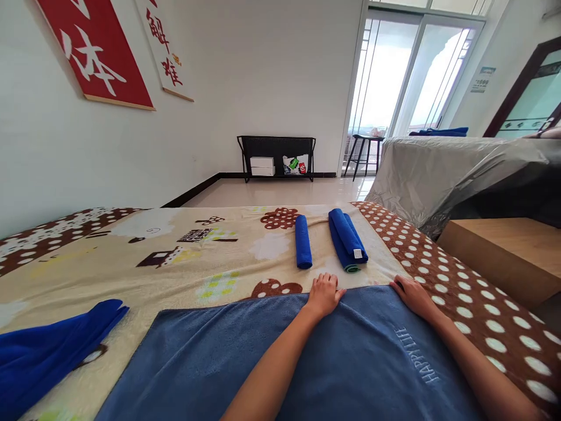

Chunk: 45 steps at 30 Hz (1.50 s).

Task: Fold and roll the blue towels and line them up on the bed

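Observation:
A grey-blue towel (210,356) with "HAPPY LIFE" lettering lies spread out before me, lightly wrinkled. My left hand (325,294) is at its far edge, fingers curled over the hem and thumb out to the right. At the far right corner my right hand (411,294) has its fingers bent over the edge; its fingertips are partly hidden. Just beyond my hands lie a slim rolled blue towel (302,241) and a thicker folded blue towel (347,238) with a white tag.
A patterned blanket (144,280) covers the surface beneath. Bunched blue cloth (56,351) lies at the left. To the right stand a plastic-covered piece of furniture (412,169) and a wooden-topped box (504,245). A black rack (277,143) and a stool (367,140) are farther back.

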Each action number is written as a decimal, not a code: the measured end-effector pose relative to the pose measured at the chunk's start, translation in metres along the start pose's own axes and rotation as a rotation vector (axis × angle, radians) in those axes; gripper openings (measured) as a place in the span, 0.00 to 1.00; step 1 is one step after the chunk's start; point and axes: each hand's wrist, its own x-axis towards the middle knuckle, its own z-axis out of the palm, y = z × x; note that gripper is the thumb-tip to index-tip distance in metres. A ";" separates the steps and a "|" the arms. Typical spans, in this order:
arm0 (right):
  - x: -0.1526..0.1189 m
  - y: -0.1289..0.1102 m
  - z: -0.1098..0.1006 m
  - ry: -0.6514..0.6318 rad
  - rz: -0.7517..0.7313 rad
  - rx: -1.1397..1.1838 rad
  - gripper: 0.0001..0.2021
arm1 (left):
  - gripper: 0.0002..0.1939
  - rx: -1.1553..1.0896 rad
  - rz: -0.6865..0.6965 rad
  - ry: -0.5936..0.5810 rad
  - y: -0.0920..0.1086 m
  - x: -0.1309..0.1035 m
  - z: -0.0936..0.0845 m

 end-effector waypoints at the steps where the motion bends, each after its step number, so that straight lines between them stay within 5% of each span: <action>1: 0.000 0.000 0.000 -0.002 -0.002 -0.003 0.21 | 0.17 -0.003 0.023 -0.011 0.000 0.004 0.004; 15: 0.001 -0.005 -0.006 0.064 0.006 -0.100 0.20 | 0.14 0.071 0.094 -0.003 -0.003 0.014 0.011; 20: -0.009 -0.039 -0.014 0.162 0.079 -0.117 0.20 | 0.22 0.034 0.216 0.010 0.016 -0.003 0.006; 26: -0.033 -0.087 0.002 -0.006 -0.074 -0.029 0.27 | 0.31 -0.046 0.286 -0.031 0.031 -0.022 0.023; 37: -0.048 -0.065 -0.014 -0.105 0.086 -0.029 0.33 | 0.30 -0.070 0.205 -0.052 0.030 -0.051 0.010; 41: -0.087 -0.083 -0.026 -0.055 0.140 -0.050 0.34 | 0.30 -0.067 0.239 -0.078 0.015 -0.088 -0.022; 45: -0.174 -0.088 -0.032 -0.043 0.089 -0.028 0.33 | 0.31 0.025 0.292 -0.102 -0.044 -0.174 -0.058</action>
